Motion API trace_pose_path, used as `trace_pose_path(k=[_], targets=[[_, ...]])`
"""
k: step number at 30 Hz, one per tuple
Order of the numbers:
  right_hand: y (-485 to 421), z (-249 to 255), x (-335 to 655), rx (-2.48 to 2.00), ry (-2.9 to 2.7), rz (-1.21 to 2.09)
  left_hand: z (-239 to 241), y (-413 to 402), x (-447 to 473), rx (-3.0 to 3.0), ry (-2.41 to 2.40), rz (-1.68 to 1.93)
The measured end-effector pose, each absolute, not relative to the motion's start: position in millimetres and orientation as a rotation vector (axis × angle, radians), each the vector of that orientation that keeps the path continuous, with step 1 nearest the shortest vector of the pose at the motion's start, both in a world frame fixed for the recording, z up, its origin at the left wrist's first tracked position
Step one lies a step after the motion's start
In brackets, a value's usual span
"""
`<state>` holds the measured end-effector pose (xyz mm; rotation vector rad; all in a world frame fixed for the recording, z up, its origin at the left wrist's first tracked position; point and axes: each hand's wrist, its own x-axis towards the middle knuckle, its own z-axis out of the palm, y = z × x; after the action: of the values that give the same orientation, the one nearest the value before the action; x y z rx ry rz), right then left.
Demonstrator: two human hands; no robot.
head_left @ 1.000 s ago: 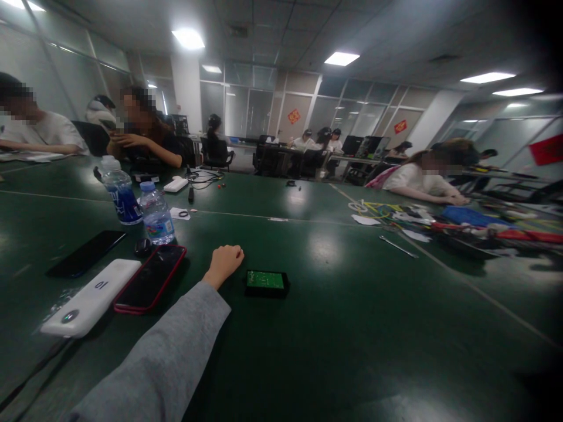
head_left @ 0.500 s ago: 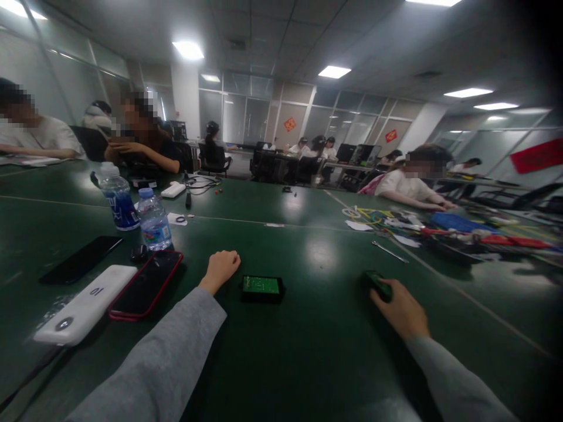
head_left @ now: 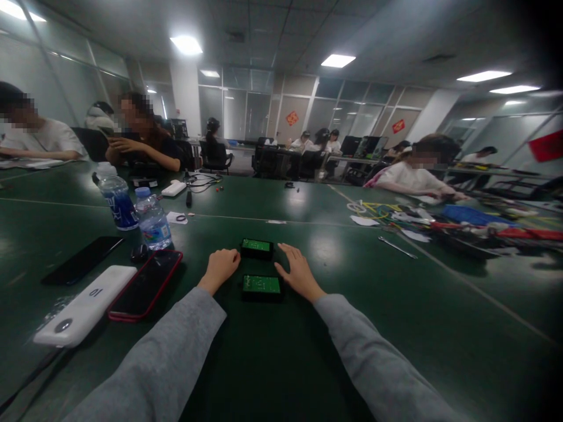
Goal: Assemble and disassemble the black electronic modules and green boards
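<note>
Flanking the near board (head_left: 263,285), left hand (head_left: 220,266) grip fisted, right hand (head_left: 297,271) grip wide; bare table (head_left: 378,305) rightward.

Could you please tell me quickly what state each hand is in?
Left hand: curled shut, nothing visibly held.
Right hand: open, flat on green table.

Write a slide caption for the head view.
Left hand and right hand flank the near green board, the far board beyond, on a green table.
</note>
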<state>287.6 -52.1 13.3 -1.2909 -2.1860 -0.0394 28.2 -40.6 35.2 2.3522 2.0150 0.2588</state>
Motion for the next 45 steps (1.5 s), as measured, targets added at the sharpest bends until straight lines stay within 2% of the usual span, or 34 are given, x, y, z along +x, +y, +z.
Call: trace_pose_path(k=[7, 19, 25, 45], targets=[[-56, 21, 287, -1.228, -2.328, 0.046, 33, -40, 28, 2.385, 2.001, 0.274], [-56, 14, 285, -1.356, -2.260, -0.119, 39, -44, 31, 2.413, 1.894, 0.375], [-64, 26, 281, -1.220, -2.403, -0.181, 36, -44, 32, 2.413, 1.879, 0.485], [-62, 28, 279, -1.204, -2.473, -0.155, 35, -46, 33, 2.646, 1.710, 0.422]])
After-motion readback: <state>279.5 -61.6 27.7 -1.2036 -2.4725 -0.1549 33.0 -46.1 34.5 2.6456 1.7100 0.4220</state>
